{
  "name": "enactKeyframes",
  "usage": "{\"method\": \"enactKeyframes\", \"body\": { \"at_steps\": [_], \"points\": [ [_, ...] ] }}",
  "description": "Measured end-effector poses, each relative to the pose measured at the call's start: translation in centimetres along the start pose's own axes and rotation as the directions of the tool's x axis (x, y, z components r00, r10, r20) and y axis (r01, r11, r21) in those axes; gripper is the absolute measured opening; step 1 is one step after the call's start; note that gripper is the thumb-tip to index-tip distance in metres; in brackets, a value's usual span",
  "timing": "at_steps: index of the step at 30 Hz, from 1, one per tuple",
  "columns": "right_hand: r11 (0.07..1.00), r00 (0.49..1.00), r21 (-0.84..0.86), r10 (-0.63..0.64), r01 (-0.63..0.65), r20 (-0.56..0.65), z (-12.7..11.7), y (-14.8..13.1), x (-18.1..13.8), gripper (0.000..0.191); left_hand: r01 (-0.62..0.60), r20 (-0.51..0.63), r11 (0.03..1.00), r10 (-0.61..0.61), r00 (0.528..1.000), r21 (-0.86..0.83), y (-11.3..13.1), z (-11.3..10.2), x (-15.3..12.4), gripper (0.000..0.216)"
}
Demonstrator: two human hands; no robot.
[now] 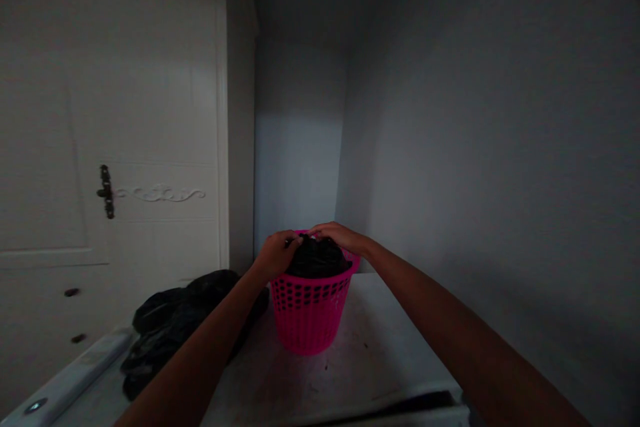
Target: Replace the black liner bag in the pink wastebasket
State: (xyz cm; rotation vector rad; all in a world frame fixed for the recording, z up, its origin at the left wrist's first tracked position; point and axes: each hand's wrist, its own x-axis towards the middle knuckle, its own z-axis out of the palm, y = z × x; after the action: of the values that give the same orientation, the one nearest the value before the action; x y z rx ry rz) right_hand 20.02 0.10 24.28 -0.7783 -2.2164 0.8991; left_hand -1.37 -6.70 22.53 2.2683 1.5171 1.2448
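Observation:
A pink plastic basket (310, 317) with round holes stands on a pale surface (380, 353) in a dim corner. It is filled with a black plastic bag (320, 259) that bulges above the rim. My left hand (276, 253) is closed on the bag at the basket's left rim. My right hand (340, 235) lies over the top of the bag at the far rim, fingers curled down onto it. Both forearms reach forward from below.
A heap of black plastic bags (175, 320) lies on the surface left of the basket. A white cabinet door (125, 147) with a dark handle (105, 191) stands at the left. Grey walls close in behind and on the right.

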Motion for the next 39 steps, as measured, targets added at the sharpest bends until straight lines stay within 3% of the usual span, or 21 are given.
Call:
{"method": "enactKeyframes", "body": {
  "at_steps": [4, 6, 10, 14, 17, 20, 21, 23, 25, 28, 32, 36, 39],
  "points": [
    [0.997, 0.988, 0.068, 0.036, -0.047, 0.15, 0.4, 0.5, -0.6, 0.024, -0.034, -0.035, 0.999, 0.033, 0.999, -0.032, 0.6, -0.5, -0.2, 0.025],
    [0.998, 0.989, 0.053, 0.026, -0.034, 0.148, 0.4, 0.8, -0.8, 0.017, -0.028, -0.066, 0.999, 0.025, 0.997, -0.041, 0.7, -0.8, -0.3, 0.026],
    [0.989, 1.0, -0.146, -0.014, 0.01, -0.026, -0.7, 1.6, -1.1, 0.01, -0.003, -0.057, 0.996, -0.002, 0.998, -0.084, -0.1, -1.4, -0.3, 0.024],
    [0.961, 0.986, -0.274, -0.011, -0.037, -0.169, -2.3, 2.3, -1.7, 0.018, 0.06, -0.082, 0.992, -0.069, 0.994, -0.115, -1.5, -1.9, -0.2, 0.015],
    [0.982, 0.987, -0.187, -0.022, -0.009, -0.159, -1.9, 2.2, -1.8, 0.006, 0.086, -0.11, 0.985, -0.103, 0.989, -0.151, -2.0, -1.5, -0.2, 0.014],
    [0.996, 0.996, 0.039, -0.076, 0.077, -0.036, -0.1, 1.7, -1.5, 0.04, 0.088, -0.115, 0.98, -0.11, 0.987, -0.179, -1.5, -0.7, -0.2, 0.022],
    [0.992, 0.996, 0.088, -0.089, 0.088, 0.014, 0.4, 1.6, -1.4, 0.043, 0.09, -0.115, 0.977, -0.114, 0.987, -0.191, -1.3, -0.4, -0.2, 0.025],
    [0.995, 0.994, 0.068, -0.083, 0.079, 0.069, 0.9, 1.6, -1.2, 0.031, 0.087, -0.1, 0.974, -0.11, 0.989, -0.209, -0.8, -0.3, -0.2, 0.03],
    [0.996, 0.997, -0.062, -0.069, 0.07, 0.023, 0.4, 1.7, -1.2, 0.017, 0.062, -0.04, 0.983, -0.07, 0.997, -0.174, -0.7, -0.6, -0.3, 0.032],
    [0.958, 0.984, -0.286, -0.05, -0.001, -0.173, -1.2, 2.3, -1.7, 0.014, 0.032, 0.042, 0.998, -0.029, 0.999, -0.061, -1.1, -1.5, -0.5, 0.02],
    [0.944, 0.932, -0.309, -0.004, -0.116, -0.362, -1.8, 2.5, -2.1, 0.017, 0.087, -0.049, 0.996, -0.088, 0.995, -0.031, -1.3, -2.0, -0.8, 0.016],
    [0.987, 0.971, -0.139, -0.113, 0.084, -0.211, -0.1, 1.2, -2.2, 0.033, 0.12, -0.19, 0.989, -0.134, 0.973, -0.087, -0.2, -1.4, -0.6, 0.018],
    [0.993, 0.987, -0.026, -0.12, 0.117, -0.111, 0.0, 0.9, -2.5, 0.022, 0.128, -0.219, 0.974, -0.168, 0.961, -0.186, 0.1, -1.3, -0.5, 0.021]
  ]
}}
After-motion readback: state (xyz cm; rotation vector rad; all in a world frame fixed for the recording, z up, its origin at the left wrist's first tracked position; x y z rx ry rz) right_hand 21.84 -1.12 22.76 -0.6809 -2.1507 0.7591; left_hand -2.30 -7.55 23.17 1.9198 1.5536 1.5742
